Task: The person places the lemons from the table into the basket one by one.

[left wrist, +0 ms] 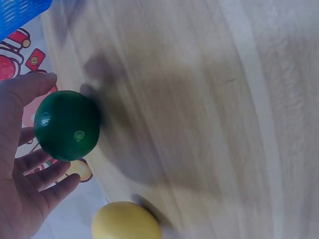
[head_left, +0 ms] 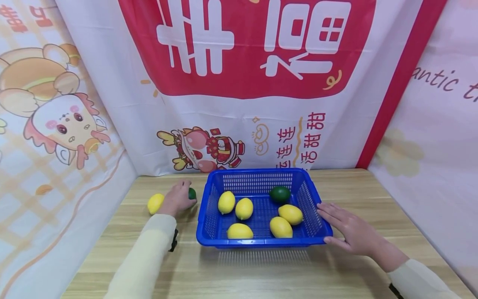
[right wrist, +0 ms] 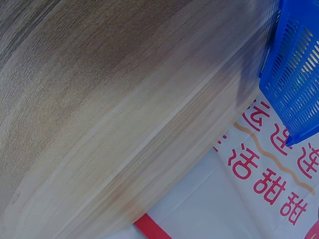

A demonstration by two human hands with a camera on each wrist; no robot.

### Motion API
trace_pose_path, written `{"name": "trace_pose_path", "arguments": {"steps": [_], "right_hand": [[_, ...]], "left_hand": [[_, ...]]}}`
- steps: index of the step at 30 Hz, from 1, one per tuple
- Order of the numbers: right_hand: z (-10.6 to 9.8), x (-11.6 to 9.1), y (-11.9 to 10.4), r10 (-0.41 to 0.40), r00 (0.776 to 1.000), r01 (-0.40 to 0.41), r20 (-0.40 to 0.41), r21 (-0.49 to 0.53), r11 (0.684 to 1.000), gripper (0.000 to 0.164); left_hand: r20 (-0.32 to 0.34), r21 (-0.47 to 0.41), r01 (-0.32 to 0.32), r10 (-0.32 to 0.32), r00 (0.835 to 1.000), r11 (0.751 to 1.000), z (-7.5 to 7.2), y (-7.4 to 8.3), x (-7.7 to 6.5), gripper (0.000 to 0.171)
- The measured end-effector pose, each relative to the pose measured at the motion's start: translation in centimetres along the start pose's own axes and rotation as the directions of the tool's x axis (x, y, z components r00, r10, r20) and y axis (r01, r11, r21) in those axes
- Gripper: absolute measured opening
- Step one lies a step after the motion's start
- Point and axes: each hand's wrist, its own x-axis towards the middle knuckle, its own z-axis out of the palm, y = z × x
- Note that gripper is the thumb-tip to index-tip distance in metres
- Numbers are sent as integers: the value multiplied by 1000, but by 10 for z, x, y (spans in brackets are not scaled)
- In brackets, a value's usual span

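Note:
On the left of the table, my left hand [head_left: 178, 198] reaches around a dark green lime [left wrist: 67, 124]. Its thumb and spread fingers stand about the fruit without closing on it, as the left wrist view shows. Just left of that hand lies a yellow lemon [head_left: 155, 203]. A blue plastic basket [head_left: 257, 241] stands in the middle, holding several lemons [head_left: 244, 209] and one green lime [head_left: 280, 194]. My right hand [head_left: 352, 230] rests its straight fingers against the basket's right rim, thumb by the front right corner. The right wrist view shows the basket's slotted side but not the hand.
The wood-grain table [head_left: 269, 278] runs back to a white hanging cloth [head_left: 142, 137] with red print, close behind the basket. Printed cloths also stand along the left and right sides. Bare tabletop shows in front of the basket and right of it.

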Motion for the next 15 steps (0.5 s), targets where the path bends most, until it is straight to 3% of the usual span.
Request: {"name": "trace_pose_path", "arguments": {"steps": [15], "right_hand": [[-1, 1, -2, 4, 1000, -4, 0, -9, 1000, 67]], "left_hand": [[-15, -51, 61, -62, 998, 997, 15, -7, 1, 76]]}}
